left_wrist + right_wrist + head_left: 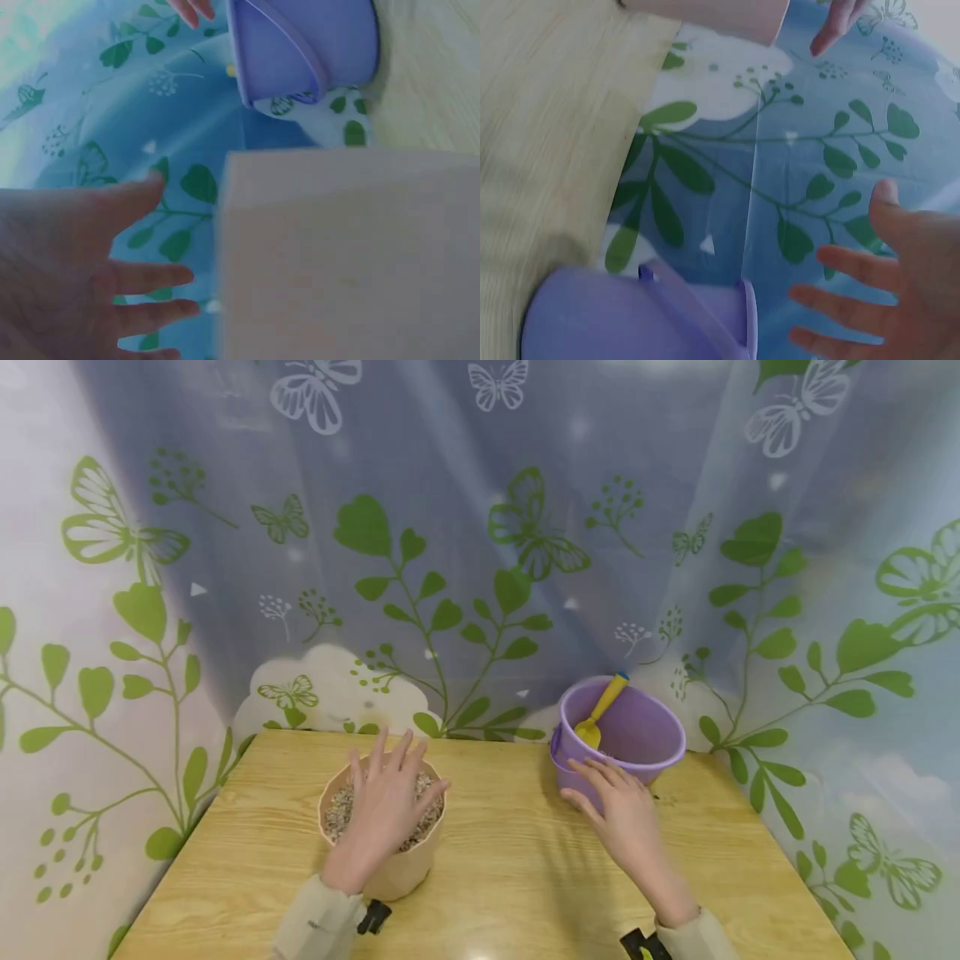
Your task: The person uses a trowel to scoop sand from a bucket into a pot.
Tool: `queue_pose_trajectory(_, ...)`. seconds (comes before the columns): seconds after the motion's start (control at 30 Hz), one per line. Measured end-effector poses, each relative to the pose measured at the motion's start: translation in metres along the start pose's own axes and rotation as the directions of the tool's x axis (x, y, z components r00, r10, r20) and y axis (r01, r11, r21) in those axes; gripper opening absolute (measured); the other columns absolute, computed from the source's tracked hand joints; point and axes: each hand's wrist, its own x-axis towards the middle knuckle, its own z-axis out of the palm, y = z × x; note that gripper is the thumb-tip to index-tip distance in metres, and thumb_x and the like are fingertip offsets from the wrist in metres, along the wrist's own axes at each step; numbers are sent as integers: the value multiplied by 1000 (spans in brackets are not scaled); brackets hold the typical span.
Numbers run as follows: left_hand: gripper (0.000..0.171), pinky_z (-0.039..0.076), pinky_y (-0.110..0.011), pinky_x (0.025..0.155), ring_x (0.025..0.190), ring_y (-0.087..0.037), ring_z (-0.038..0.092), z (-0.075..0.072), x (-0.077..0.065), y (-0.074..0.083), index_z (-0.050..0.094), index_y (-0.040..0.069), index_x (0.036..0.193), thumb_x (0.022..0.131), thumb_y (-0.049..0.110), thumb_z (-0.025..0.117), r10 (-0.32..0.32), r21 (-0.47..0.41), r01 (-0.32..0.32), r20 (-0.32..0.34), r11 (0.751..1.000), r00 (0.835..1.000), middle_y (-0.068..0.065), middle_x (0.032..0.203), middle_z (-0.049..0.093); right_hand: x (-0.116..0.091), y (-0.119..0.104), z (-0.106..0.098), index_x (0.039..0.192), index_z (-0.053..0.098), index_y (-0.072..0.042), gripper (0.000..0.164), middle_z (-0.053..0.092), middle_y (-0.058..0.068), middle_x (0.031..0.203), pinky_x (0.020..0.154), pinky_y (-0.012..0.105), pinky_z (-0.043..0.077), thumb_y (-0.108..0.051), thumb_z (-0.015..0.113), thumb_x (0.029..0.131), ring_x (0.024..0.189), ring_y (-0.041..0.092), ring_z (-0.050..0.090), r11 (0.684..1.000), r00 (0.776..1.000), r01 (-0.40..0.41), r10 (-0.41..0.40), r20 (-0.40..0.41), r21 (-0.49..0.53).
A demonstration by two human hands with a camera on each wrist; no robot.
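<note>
My left hand [384, 810] hovers with fingers spread above a peach-coloured flower pot [405, 870] filled with grainy, gravel-like material [337, 817]. In the left wrist view the hand [67, 262] stands apart from the pot's pale wall [352, 262] and holds nothing. A purple bucket [645, 722] stands on the right, with a yellow toy shovel [607, 697] leaning inside it, blue-tipped handle up. My right hand [622, 814] is in front of the bucket, fingers extended. The right wrist view shows this hand [907, 277] empty, with a gap to the bucket [622, 319].
Pot and bucket stand on a light wooden table [495, 860], with bare wood between them. A curtain [465, 635] printed with green leaves and butterflies hangs right behind the table's far edge and continues along both sides.
</note>
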Motion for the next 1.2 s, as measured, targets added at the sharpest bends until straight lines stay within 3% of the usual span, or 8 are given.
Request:
queue_pose_trajectory(0.1,58,17,-73,112,146,-45,31,-3,9,9,58,3,139,97,42,67,19,-8,-20,-88,1000,996,-20,146,54,2,10,-7,122,73,-10,38,73,15,117,89,56,52,-26,78,88,109,40,67,999,991,41,-38,-127,19)
queue_pose_trajectory(0.2,53,24,-69,112,143,-43,38,-7,18,22,59,3,138,98,38,67,33,-28,-37,-126,999,992,-18,141,59,6,22,-16,118,74,-9,32,74,14,112,78,51,55,-21,78,89,92,34,71,999,984,40,-36,-176,24)
queue_pose_trajectory(0.33,57,23,-64,116,145,-40,35,-11,30,44,53,6,145,101,43,60,20,-76,-26,-76,997,997,-16,148,53,12,41,-28,121,73,-7,32,73,15,114,68,48,53,-18,76,91,75,28,67,999,979,34,-29,-200,20)
queue_pose_trajectory(0.6,68,24,-59,118,147,-36,35,2,55,92,45,6,151,103,54,48,76,-95,-80,-46,992,996,-15,153,48,20,77,-48,135,63,-6,43,67,24,125,74,58,52,-30,66,99,102,47,65,997,991,-64,59,-120,-41)
queue_pose_trajectory(0.73,66,25,-56,118,146,-33,38,18,70,110,47,7,150,103,54,47,112,-117,-118,-56,986,992,-12,152,49,25,95,-50,142,56,-6,50,61,28,133,87,64,47,-37,59,103,114,50,58,989,988,-141,138,-71,-47)
queue_pose_trajectory(0.97,65,25,-53,119,145,-33,38,51,100,125,47,7,150,105,54,42,157,-133,-159,-27,978,987,-13,153,49,39,131,-39,146,48,1,58,50,29,144,108,66,31,-39,54,105,133,52,42,982,983,-185,184,-13,-42)
queue_pose_trajectory(1.2,71,23,-57,119,149,-35,31,89,115,130,41,7,153,105,59,37,145,-105,-141,36,984,989,-14,157,43,50,164,-27,150,40,6,64,39,30,152,111,69,24,-42,43,108,141,53,31,987,982,-154,159,106,-55)
